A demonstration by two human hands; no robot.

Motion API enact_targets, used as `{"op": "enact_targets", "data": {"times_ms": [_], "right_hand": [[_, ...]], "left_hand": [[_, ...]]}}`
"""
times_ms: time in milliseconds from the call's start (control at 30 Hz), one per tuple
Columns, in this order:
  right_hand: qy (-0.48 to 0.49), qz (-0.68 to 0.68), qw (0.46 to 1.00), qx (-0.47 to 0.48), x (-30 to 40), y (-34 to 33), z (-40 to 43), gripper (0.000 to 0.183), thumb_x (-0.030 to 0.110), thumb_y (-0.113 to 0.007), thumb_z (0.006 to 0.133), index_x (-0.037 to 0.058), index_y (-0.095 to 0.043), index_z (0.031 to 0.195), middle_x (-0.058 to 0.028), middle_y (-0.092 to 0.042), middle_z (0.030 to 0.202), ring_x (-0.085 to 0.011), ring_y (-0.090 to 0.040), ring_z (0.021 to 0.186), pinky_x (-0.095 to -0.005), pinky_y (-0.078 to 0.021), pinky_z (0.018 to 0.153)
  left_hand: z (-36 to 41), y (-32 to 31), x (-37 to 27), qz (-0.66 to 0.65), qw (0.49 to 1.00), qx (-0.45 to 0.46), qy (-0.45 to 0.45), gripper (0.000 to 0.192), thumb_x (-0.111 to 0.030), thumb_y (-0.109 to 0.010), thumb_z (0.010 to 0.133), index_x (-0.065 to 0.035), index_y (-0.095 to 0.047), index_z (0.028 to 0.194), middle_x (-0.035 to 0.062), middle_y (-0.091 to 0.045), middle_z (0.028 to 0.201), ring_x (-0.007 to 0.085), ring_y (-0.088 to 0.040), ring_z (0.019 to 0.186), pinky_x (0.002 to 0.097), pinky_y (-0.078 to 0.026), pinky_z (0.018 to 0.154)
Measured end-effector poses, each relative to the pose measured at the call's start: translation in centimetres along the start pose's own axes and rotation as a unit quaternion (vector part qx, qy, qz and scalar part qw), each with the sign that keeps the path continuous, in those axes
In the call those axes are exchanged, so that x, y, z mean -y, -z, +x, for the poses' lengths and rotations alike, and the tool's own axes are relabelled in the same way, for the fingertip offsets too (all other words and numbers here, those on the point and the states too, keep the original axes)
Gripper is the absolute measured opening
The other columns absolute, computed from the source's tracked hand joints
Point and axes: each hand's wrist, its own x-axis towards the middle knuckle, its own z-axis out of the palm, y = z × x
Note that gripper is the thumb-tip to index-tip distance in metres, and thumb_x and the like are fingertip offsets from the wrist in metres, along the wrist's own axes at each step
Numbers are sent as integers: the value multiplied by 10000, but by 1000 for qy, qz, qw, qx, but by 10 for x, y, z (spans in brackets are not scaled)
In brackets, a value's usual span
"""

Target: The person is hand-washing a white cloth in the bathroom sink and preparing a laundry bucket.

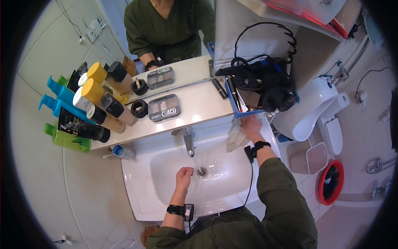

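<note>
Over the left part of a white washbasin (140, 193), my left hand (184, 179) is loosely curled, beside the drain (202, 172). Whether it holds anything cannot be told. Water runs from the chrome faucet (189, 143) towards the drain. At the basin's back right corner, my right hand (251, 126) touches a pale grey cloth (238, 137) that hangs over the basin's inner edge. The fingertips are partly hidden under the shelf and a blue box (248, 114), so their grip is unclear. Both wrists wear black bands with small devices.
Above the basin, a white shelf (202, 109) bears pump bottles, yellow-capped bottles (92, 89), an eyeshadow palette (164, 107), a black tape roll (139, 109) and a black tube (219, 89). Black hair accessories overhang the blue box. Right of the basin stand a pink basket (307, 160) and a red tub (321, 197).
</note>
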Motion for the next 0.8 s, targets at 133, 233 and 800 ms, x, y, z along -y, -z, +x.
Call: {"op": "enact_targets", "data": {"times_ms": [133, 233, 800], "right_hand": [[-28, -25, 999, 8, -31, 22, 12, 457, 464, -434, 790, 158, -485, 1126, -125, -440, 1196, -285, -518, 988, -490, -366, 813], [-25, -21, 999, -3, -42, 18, 11, 460, 479, -423, 792, 142, -508, 1094, -118, -463, 1159, -275, -522, 977, -516, -333, 827], [-8, 28, 1000, 6, -135, 10, -193, 511, 509, -429, 784, 103, -477, 1091, -232, -451, 1133, -356, -499, 973, -481, -364, 811]], "left_hand": [[-4, -10, 6, 0, 1000, -3, 1, 189, -252, -519, 817, -74, -565, 857, 0, -583, 801, 97, -520, 758, 261, -390, 655], [-11, -21, 7, -11, 999, 21, -24, 172, -244, -521, 814, -82, -567, 850, -6, -580, 791, 92, -517, 749, 254, -385, 649], [-61, -7, 38, 30, 998, 51, -36, 178, -262, -537, 793, -93, -573, 836, -18, -567, 757, 76, -506, 713, 236, -379, 614]]}}
